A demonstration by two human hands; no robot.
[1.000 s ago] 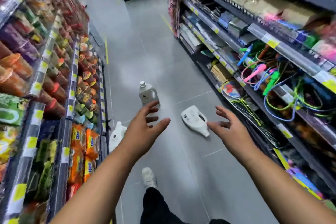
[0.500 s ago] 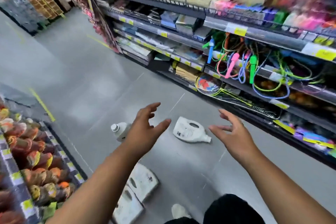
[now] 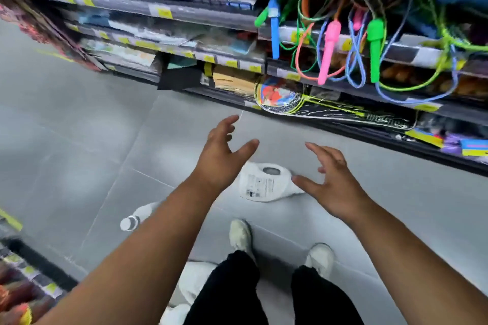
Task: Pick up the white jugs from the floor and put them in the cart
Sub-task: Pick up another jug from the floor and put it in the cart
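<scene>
A white jug (image 3: pixel 264 182) lies on its side on the grey floor, label up, between my two hands. My left hand (image 3: pixel 220 158) hovers above and left of it, fingers spread, holding nothing. My right hand (image 3: pixel 332 182) hovers at its right end, fingers spread and empty, the thumb over the jug's neck. A second jug with a white cap (image 3: pixel 136 217) lies to the left, mostly hidden behind my left forearm. Another white jug (image 3: pixel 188 287) lies near my legs, partly covered by my arm and trousers. No cart is in view.
Shelving (image 3: pixel 290 74) with skipping ropes, badminton rackets and packets runs along the far side of the aisle. A lower shelf of snacks (image 3: pixel 23 290) sits at the bottom left. My feet in white shoes (image 3: pixel 241 235) stand just behind the jug.
The view has swung right and down toward the shelving. Both hands have come closer to the lying jug, which now sits between them; my feet are now in view.
</scene>
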